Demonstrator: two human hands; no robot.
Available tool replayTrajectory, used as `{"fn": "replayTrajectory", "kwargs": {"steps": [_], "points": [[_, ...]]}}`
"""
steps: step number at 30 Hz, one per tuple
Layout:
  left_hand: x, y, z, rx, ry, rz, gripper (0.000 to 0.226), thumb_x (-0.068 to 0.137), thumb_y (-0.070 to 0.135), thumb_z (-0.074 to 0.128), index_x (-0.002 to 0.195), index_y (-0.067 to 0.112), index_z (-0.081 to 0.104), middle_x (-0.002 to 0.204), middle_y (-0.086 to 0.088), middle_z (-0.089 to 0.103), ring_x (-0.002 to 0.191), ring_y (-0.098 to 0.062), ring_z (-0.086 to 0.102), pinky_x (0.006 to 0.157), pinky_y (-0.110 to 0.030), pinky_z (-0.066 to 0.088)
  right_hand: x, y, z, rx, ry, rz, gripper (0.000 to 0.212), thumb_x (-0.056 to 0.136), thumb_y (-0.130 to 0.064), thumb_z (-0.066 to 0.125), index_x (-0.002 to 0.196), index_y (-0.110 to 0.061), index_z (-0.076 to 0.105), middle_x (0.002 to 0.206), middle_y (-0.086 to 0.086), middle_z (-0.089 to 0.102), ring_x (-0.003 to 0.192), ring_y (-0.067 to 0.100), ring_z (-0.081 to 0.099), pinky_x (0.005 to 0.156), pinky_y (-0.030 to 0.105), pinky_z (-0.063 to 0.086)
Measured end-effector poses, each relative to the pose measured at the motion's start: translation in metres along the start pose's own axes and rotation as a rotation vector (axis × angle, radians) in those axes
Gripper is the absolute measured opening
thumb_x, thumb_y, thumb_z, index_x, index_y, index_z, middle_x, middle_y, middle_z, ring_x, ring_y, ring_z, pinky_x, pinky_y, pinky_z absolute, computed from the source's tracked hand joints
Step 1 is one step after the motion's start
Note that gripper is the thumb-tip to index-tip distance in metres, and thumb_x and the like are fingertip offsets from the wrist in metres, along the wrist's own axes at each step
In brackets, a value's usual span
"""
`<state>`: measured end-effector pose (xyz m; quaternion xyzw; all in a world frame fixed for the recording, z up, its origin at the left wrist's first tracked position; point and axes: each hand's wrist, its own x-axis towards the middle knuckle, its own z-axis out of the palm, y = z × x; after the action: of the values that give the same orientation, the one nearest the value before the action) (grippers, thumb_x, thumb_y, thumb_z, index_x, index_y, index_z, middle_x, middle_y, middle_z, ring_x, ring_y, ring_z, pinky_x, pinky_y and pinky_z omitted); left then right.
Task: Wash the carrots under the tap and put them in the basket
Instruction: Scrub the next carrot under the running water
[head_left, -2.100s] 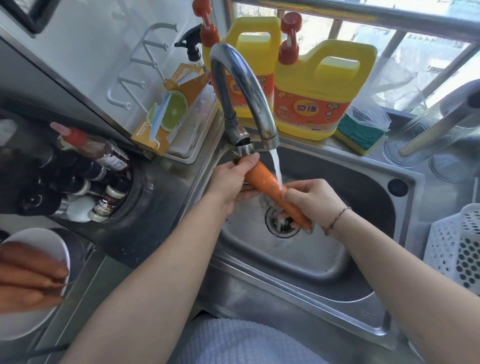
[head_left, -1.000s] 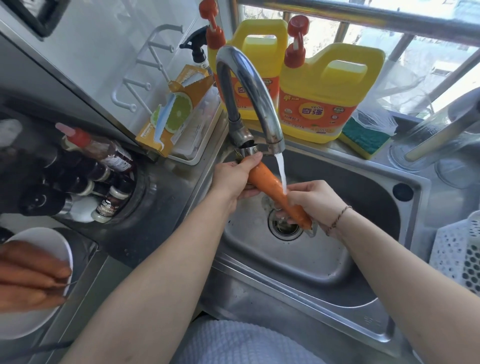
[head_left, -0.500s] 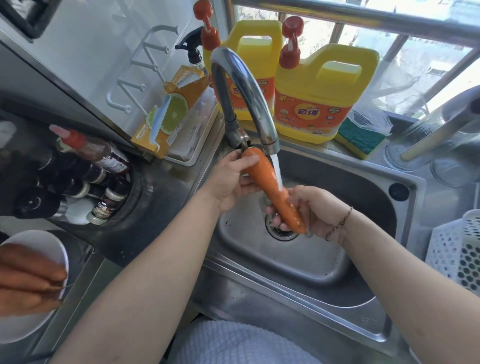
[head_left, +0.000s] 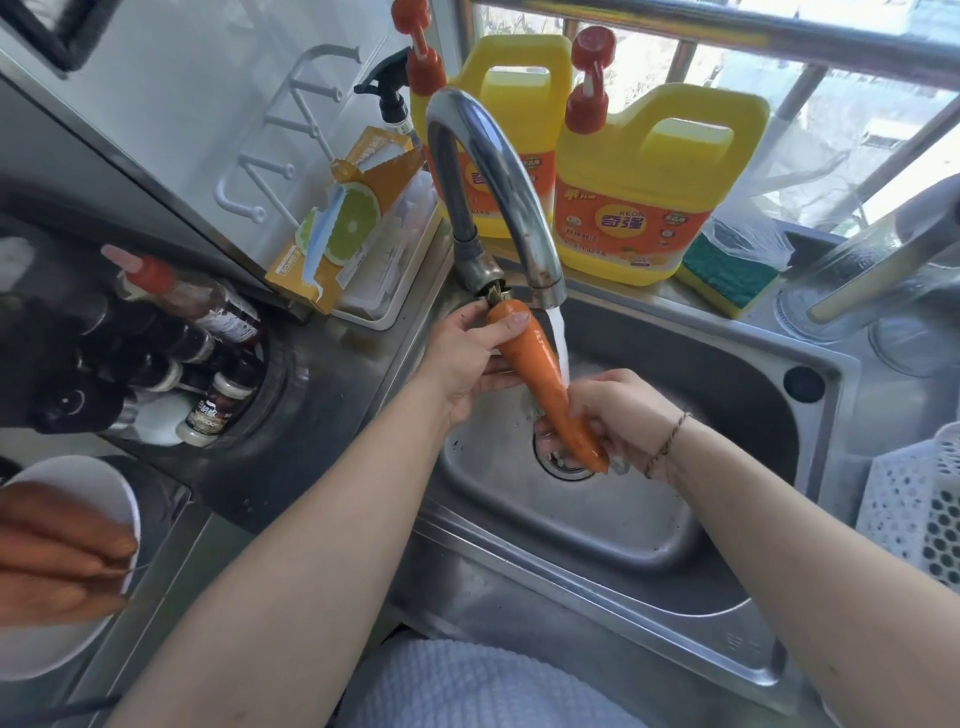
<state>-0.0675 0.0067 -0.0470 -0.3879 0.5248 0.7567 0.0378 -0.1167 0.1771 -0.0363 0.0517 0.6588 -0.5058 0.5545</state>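
An orange carrot (head_left: 540, 364) hangs steeply over the steel sink (head_left: 649, 525), its thick top just under the tap (head_left: 498, 176). Water runs from the spout down the carrot's right side. My left hand (head_left: 462, 358) grips the thick upper end. My right hand (head_left: 618, 410) grips the thin lower end above the drain (head_left: 563, 462). Three more carrots (head_left: 57, 556) lie on a white plate (head_left: 72, 483) at the far left. The white perforated basket (head_left: 919, 499) shows at the right edge.
Two yellow detergent jugs (head_left: 644, 182) and a green sponge (head_left: 722, 275) stand behind the sink. An orange box (head_left: 348, 223) leans left of the tap. Sauce bottles (head_left: 182, 338) crowd the counter on the left. A glass jar (head_left: 857, 280) sits at the back right.
Both hands have tilted the carrot from a shallow slant to nearly upright, its top raised close to the spout. My right hand has slid lower along the tip.
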Motion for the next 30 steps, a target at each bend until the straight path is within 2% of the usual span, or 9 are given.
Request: {"fn": "replayTrajectory", "kwargs": {"steps": [2,4,8,13,16,19,22,27,30], "points": [[-0.002,-0.002,0.003,0.008,-0.005,0.005,0.037,0.088,0.020,0.073,0.122,0.018,0.058,0.117,-0.013,0.066,0.091,-0.030,0.072,0.064,-0.035,0.060,0.002,-0.001,0.001,-0.011,0.027,-0.001,0.031,0.093,-0.016,0.055,0.114,0.007,0.057,0.091,0.025,0.073,0.072,0.032,0.072,0.075,0.047,0.059],[-0.001,-0.002,0.003,0.017,0.000,0.011,0.043,0.088,0.019,0.074,0.126,0.016,0.056,0.118,-0.012,0.066,0.090,-0.029,0.072,0.063,-0.035,0.059,0.003,0.001,0.000,0.014,0.022,-0.007,0.032,0.093,-0.016,0.054,0.115,0.007,0.056,0.092,0.024,0.074,0.076,0.034,0.072,0.081,0.050,0.057],[0.001,0.002,0.000,-0.012,0.024,0.002,0.044,0.086,0.020,0.075,0.126,0.015,0.057,0.118,-0.016,0.065,0.091,-0.031,0.071,0.063,-0.037,0.059,0.002,0.007,-0.003,0.126,-0.062,-0.047,0.031,0.090,0.003,0.051,0.119,0.013,0.057,0.105,0.028,0.070,0.082,0.031,0.073,0.061,0.033,0.060],[0.000,-0.001,0.002,-0.014,0.012,0.001,0.045,0.086,0.021,0.075,0.126,0.015,0.056,0.120,-0.016,0.064,0.093,-0.032,0.071,0.065,-0.036,0.060,0.005,0.006,-0.006,0.011,-0.013,-0.054,0.031,0.099,-0.022,0.057,0.113,0.005,0.059,0.094,0.021,0.075,0.082,0.030,0.075,0.068,0.036,0.061],[0.002,0.001,-0.004,-0.044,0.039,-0.006,0.053,0.086,0.021,0.076,0.132,0.012,0.053,0.121,-0.017,0.064,0.094,-0.032,0.071,0.066,-0.037,0.060,0.006,0.013,-0.010,0.080,-0.104,-0.119,0.031,0.096,-0.006,0.057,0.123,0.010,0.056,0.107,0.024,0.072,0.092,0.030,0.073,0.074,0.034,0.062],[0.002,0.003,-0.011,-0.140,0.036,-0.016,0.037,0.088,0.018,0.073,0.120,0.017,0.055,0.119,-0.016,0.064,0.095,-0.030,0.070,0.070,-0.039,0.061,0.008,0.024,-0.026,0.263,-0.253,-0.181,0.057,0.077,0.006,0.062,0.133,0.007,0.051,0.125,0.028,0.062,0.111,0.033,0.066,0.090,0.035,0.058],[0.002,0.002,-0.012,-0.202,0.040,-0.022,0.028,0.090,0.016,0.070,0.114,0.018,0.055,0.118,-0.017,0.064,0.091,-0.028,0.071,0.066,-0.038,0.061,0.007,0.030,-0.037,0.328,-0.292,-0.232,0.070,0.064,0.014,0.073,0.131,0.003,0.055,0.126,0.028,0.062,0.109,0.034,0.066,0.090,0.037,0.057],[0.003,0.002,-0.013,-0.260,0.092,-0.011,0.025,0.092,0.016,0.068,0.113,0.018,0.054,0.122,-0.017,0.063,0.100,-0.030,0.068,0.078,-0.043,0.061,0.000,0.031,-0.039,0.071,-0.063,-0.341,0.054,0.071,0.007,0.078,0.122,-0.007,0.065,0.108,0.014,0.074,0.099,0.031,0.070,0.091,0.037,0.056],[0.002,0.002,-0.017,-0.227,0.115,-0.005,0.035,0.091,0.020,0.070,0.121,0.018,0.051,0.119,-0.013,0.063,0.098,-0.028,0.068,0.075,-0.041,0.062,-0.001,0.030,-0.035,0.052,0.025,-0.402,0.034,0.083,0.009,0.067,0.114,-0.006,0.067,0.097,0.013,0.076,0.092,0.031,0.073,0.084,0.035,0.060]]}}
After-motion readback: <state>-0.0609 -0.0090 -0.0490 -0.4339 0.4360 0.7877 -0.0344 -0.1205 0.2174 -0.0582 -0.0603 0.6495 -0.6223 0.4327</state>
